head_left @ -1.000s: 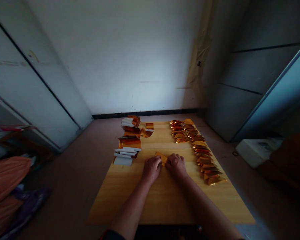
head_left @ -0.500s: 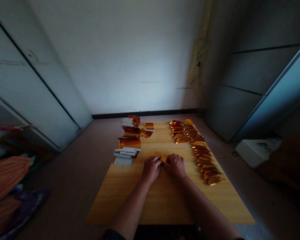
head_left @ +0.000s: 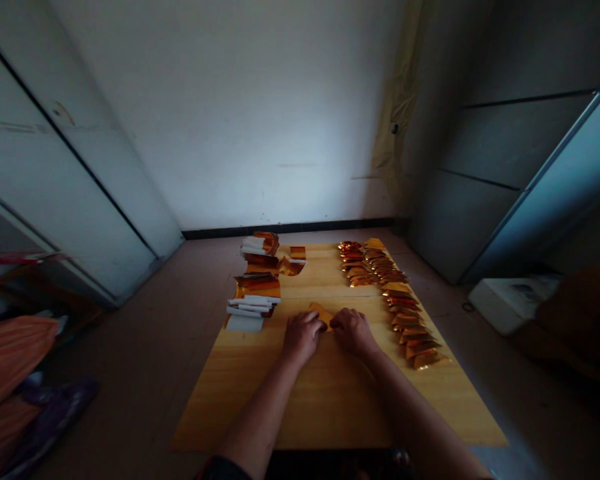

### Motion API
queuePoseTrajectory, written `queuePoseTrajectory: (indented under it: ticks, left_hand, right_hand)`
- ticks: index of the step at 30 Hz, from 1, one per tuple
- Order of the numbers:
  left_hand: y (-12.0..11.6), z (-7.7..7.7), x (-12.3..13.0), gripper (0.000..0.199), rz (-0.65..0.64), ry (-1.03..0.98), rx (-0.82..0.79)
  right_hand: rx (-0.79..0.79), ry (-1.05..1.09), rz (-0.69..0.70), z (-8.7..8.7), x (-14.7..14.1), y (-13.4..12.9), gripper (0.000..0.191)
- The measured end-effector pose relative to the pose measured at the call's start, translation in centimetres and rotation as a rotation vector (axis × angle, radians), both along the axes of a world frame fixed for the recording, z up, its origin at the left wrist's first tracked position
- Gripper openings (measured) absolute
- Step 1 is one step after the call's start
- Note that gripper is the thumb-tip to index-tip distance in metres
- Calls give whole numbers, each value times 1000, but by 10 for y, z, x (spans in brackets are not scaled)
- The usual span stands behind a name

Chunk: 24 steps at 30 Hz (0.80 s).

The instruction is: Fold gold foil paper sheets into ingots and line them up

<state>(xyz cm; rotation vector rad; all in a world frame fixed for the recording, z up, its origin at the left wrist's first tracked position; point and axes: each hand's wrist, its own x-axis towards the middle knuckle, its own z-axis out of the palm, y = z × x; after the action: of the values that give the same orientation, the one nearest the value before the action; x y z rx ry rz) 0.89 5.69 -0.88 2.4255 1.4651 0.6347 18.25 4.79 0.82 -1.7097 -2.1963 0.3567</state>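
Note:
Near the middle of the wooden table (head_left: 260, 400), a small gold foil paper (head_left: 321, 315) is held between both hands. My left hand (head_left: 303, 335) is closed on its left side, with the fingers bent over it. On the right side, my right hand (head_left: 353, 329) pinches the same paper. The fingertips hide part of its lower edge. To the left lie gold foil sheets (head_left: 259, 286) and a stack of sheets with white backs (head_left: 245, 323). Folded gold foil pieces (head_left: 407, 313) stand in overlapping rows on the right.
A pale wall (head_left: 260, 133) rises beyond the table. Cabinets stand at left (head_left: 80, 167) and right (head_left: 480, 173). A white box (head_left: 500, 303) sits on the floor at right, and orange cloth (head_left: 15, 357) lies at far left.
My hands have moved slightly apart around the gold foil paper, and more of it shows between them. The camera view has shifted slightly.

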Motion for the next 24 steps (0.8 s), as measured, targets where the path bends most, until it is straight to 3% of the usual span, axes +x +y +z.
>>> queuePoseTrajectory:
  ticks: [3,9,15,24]
  left_hand:
    - [-2,5,-1,28,4,69,69]
    - [-9,8,-1,30,43,189,89]
    - [-14,9,-11,27,14,125,79]
    - [-18,6,-17,23,-41,119,164]
  right_hand:
    - [38,-7,103,2,3,-7,19]
    - [105,3,159,-7,-6,-15,20]
    - [102,82,283,-12,-6,-10,20]
    - [202,21,324,-16,10,-7,19]
